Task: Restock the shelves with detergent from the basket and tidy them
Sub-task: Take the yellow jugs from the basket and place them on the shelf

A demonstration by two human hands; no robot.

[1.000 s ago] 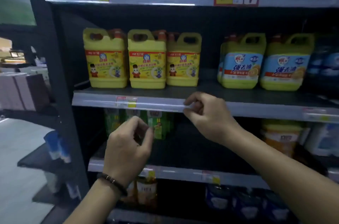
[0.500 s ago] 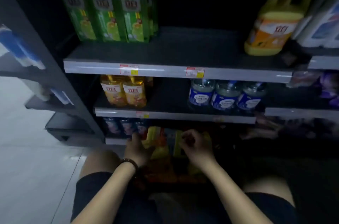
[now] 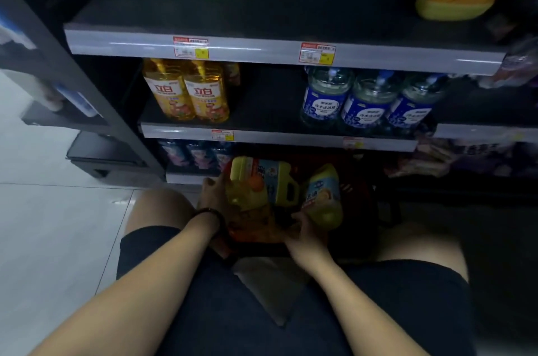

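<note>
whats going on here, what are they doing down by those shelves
A person crouches before the shelves over a red basket on the floor. The left grip holds a large yellow jug of detergent that is tipped on its side, and the right grip holds a smaller yellow jug from below. Both jugs are at the basket, not yet on a shelf. Golden bottles and blue-labelled bottles stand on the shelf above.

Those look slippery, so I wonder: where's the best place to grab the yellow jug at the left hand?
Probably its loop handle, reached from the right. The yellow detergent jug lies tipped on its side over the red basket, handle end pointing right; the left hand grips only its smooth bottom end. The right hand holds the second jug.
</note>
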